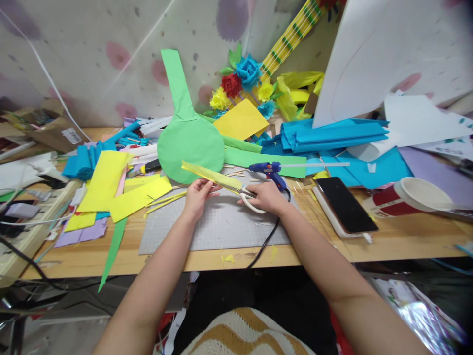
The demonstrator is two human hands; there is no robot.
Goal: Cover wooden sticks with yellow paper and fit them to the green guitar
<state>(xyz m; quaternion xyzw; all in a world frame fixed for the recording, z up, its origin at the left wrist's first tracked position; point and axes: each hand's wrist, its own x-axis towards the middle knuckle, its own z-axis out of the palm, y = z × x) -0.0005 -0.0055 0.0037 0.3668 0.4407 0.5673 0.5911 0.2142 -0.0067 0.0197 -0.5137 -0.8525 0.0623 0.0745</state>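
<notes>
Over the grey cutting mat [221, 231], my right hand [268, 197] grips white-handled scissors [253, 204]. Their blades run along a narrow yellow paper strip [210, 175]. My left hand [199, 197] pinches the lower edge of that strip between thumb and fingers. Thin yellow-wrapped sticks [162, 202] lie on the mat to the left of my left hand. Behind the strip rests a green paper disc with a long neck [192, 145]. A blue glue gun [268, 170] lies just beyond my right hand, its black cord trailing over the mat.
Yellow paper sheets [140, 197] lie to the left, near a power strip [37, 231]. On the right are a phone [345, 204] and a paper cup [410, 197]. Paper flowers [240, 81] and blue folded paper [328, 135] stand at the back.
</notes>
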